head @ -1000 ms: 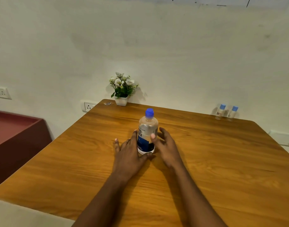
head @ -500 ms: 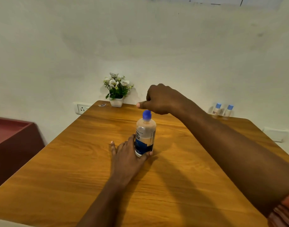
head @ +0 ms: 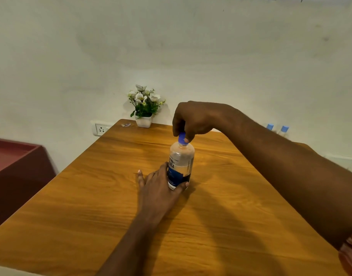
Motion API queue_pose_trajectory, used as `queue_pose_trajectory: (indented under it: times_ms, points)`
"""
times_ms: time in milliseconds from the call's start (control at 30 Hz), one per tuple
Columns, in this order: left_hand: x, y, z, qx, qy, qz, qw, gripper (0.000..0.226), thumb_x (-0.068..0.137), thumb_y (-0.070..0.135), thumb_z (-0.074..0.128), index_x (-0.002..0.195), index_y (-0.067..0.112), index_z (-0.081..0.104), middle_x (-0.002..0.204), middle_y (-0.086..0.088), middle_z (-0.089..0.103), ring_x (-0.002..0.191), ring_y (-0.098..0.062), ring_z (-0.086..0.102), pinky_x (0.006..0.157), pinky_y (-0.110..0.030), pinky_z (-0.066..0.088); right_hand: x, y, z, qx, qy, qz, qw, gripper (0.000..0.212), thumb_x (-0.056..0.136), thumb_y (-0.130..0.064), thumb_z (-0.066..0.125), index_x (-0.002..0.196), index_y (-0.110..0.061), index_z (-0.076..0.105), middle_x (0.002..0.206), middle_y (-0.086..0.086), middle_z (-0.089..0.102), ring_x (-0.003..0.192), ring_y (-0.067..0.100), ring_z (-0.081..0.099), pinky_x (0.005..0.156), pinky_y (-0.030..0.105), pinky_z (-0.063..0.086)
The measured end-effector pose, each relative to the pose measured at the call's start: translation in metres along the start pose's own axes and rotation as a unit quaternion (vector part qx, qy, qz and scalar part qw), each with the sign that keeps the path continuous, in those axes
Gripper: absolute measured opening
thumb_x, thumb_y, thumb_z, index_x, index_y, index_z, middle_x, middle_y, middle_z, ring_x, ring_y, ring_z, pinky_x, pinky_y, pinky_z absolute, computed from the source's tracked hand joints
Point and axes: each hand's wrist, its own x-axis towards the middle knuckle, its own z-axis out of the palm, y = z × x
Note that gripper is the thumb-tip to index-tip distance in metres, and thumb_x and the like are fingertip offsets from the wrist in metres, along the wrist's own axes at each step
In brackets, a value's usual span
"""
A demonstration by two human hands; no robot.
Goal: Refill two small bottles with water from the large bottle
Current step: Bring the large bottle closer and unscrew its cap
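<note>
Bare table (head: pixel 221 216) all around large bottle (head: pixel 180 166); flower pot (head: pixel 143 121), small bottles (head: pixel 277 128) along far edge.

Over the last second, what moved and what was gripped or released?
The right hand left the side of the large bottle, rose above it and came down onto the blue cap, which its fingertips now pinch. The left hand stayed wrapped around the bottle's base. The bottle kept upright on the table, and the two small bottles stayed at the far right edge by the wall.
</note>
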Motion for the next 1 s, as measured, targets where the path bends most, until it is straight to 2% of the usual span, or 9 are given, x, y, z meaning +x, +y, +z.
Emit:
queue_pose_trajectory:
  times_ms: [100, 233, 300, 500, 567, 633, 733, 833, 1000]
  points:
    - [0.000, 0.000, 0.000, 0.003, 0.003, -0.002, 1.000, 0.088, 0.073, 0.078, 0.045, 0.144, 0.029, 0.023, 0.139, 0.007, 0.051, 0.134, -0.013, 0.039, 0.115, -0.049, -0.010, 0.004, -0.001, -0.001, 0.029, 0.001, 0.019, 0.999, 0.043, 0.081, -0.028, 0.075, 0.118, -0.009, 0.064, 0.111, 0.005, 0.065, 0.099, 0.023, 0.063, 0.075, 0.028, 0.053]
    - [0.000, 0.000, 0.000, 0.008, -0.001, -0.006, 1.000, 0.090, 0.072, 0.079, 0.043, 0.144, 0.029, 0.022, 0.140, 0.007, 0.050, 0.134, -0.013, 0.038, 0.116, -0.050, -0.009, 0.011, -0.003, -0.001, 0.027, 0.029, 0.097, 0.994, 0.048, 0.090, -0.050, 0.059, 0.084, -0.003, 0.059, 0.072, 0.011, 0.067, 0.058, 0.022, 0.066, 0.054, 0.030, 0.054]
    - [0.000, -0.001, 0.000, 0.008, -0.001, -0.004, 1.000, 0.090, 0.071, 0.080, 0.042, 0.144, 0.029, 0.022, 0.139, 0.007, 0.051, 0.134, -0.013, 0.039, 0.116, -0.049, -0.008, 0.013, -0.005, 0.001, 0.010, 0.020, 0.132, 0.991, 0.049, 0.093, -0.050, 0.054, 0.076, -0.004, 0.056, 0.065, 0.011, 0.065, 0.047, 0.021, 0.062, 0.050, 0.029, 0.051]
    - [0.001, 0.000, 0.002, 0.011, -0.002, -0.007, 1.000, 0.091, 0.072, 0.080, 0.042, 0.144, 0.029, 0.021, 0.139, 0.007, 0.050, 0.134, -0.013, 0.038, 0.114, -0.048, -0.010, 0.018, -0.010, 0.003, 0.009, -0.023, 0.151, 0.988, 0.034, 0.093, -0.031, 0.061, 0.078, -0.001, 0.056, 0.068, 0.013, 0.064, 0.047, 0.022, 0.060, 0.055, 0.032, 0.052]
    - [0.000, -0.001, 0.001, 0.010, -0.004, -0.006, 1.000, 0.091, 0.072, 0.080, 0.042, 0.144, 0.029, 0.021, 0.140, 0.007, 0.050, 0.135, -0.012, 0.038, 0.115, -0.048, -0.010, 0.017, -0.012, 0.001, 0.002, -0.031, 0.132, 0.991, 0.027, 0.091, -0.025, 0.065, 0.085, 0.001, 0.061, 0.071, 0.014, 0.065, 0.051, 0.022, 0.062, 0.057, 0.033, 0.055]
    - [0.000, -0.001, 0.001, 0.008, -0.005, -0.007, 1.000, 0.091, 0.072, 0.080, 0.042, 0.144, 0.029, 0.021, 0.141, 0.007, 0.049, 0.135, -0.012, 0.037, 0.115, -0.049, -0.010, 0.014, -0.013, 0.000, -0.024, -0.026, 0.090, 0.995, 0.021, 0.088, -0.017, 0.069, 0.100, 0.000, 0.068, 0.084, 0.013, 0.069, 0.066, 0.022, 0.069, 0.062, 0.032, 0.058]
    - [0.000, 0.000, 0.001, 0.005, -0.004, -0.004, 1.000, 0.091, 0.071, 0.080, 0.040, 0.144, 0.029, 0.021, 0.140, 0.008, 0.050, 0.135, -0.012, 0.038, 0.115, -0.049, -0.010, 0.008, -0.013, 0.003, -0.079, -0.011, 0.027, 0.996, 0.030, 0.082, -0.007, 0.072, 0.111, -0.009, 0.069, 0.103, 0.008, 0.069, 0.087, 0.022, 0.069, 0.062, 0.024, 0.052]
    - [0.000, 0.001, 0.001, 0.004, -0.006, -0.006, 1.000, 0.090, 0.072, 0.079, 0.041, 0.144, 0.029, 0.021, 0.140, 0.008, 0.049, 0.135, -0.011, 0.038, 0.115, -0.049, -0.011, 0.004, -0.010, 0.010, -0.114, 0.012, -0.010, 0.993, 0.041, 0.080, 0.000, 0.072, 0.119, -0.012, 0.066, 0.118, 0.007, 0.066, 0.097, 0.020, 0.062, 0.068, 0.024, 0.047]
    - [0.000, -0.001, 0.001, 0.010, -0.004, -0.003, 1.000, 0.090, 0.072, 0.080, 0.040, 0.144, 0.029, 0.021, 0.139, 0.008, 0.051, 0.134, -0.011, 0.039, 0.116, -0.049, -0.010, -0.006, 0.007, 0.020, -0.081, 0.056, -0.038, 0.994, 0.043, 0.084, 0.001, 0.066, 0.124, -0.014, 0.064, 0.126, 0.007, 0.062, 0.109, 0.019, 0.059, 0.082, 0.027, 0.048]
